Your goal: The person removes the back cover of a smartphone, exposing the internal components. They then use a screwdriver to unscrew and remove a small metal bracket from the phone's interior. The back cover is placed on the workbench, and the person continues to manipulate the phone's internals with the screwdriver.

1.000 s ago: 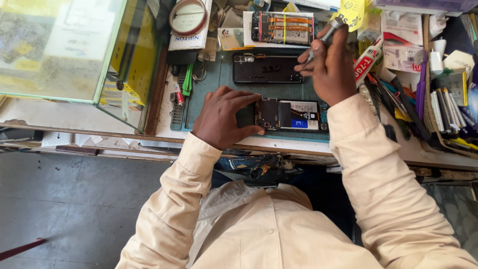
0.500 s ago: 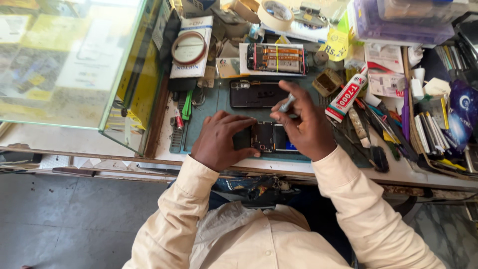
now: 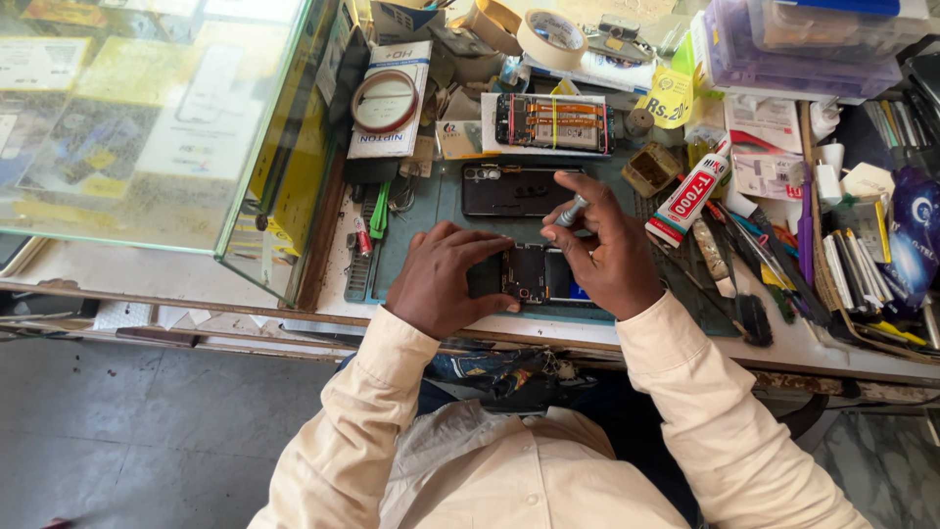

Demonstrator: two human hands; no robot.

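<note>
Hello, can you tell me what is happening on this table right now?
A person in a cream shirt sits at a cluttered workbench and works on an opened phone. The left hand holds the phone down on a dark mat. The right hand holds a small grey tool above it. Another phone lies face down just behind, and a glue tube lies to the right.

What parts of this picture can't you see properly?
Head view only:
- The tip of the small grey tool: too small, and the right hand covers its lower end.
- The left end of the opened phone: under the left hand.
- The tiny parts inside the phone: too small to tell apart.
- The things behind the glass case: blurred by reflections.
- The clear plastic box: cut off by the top edge.
</note>
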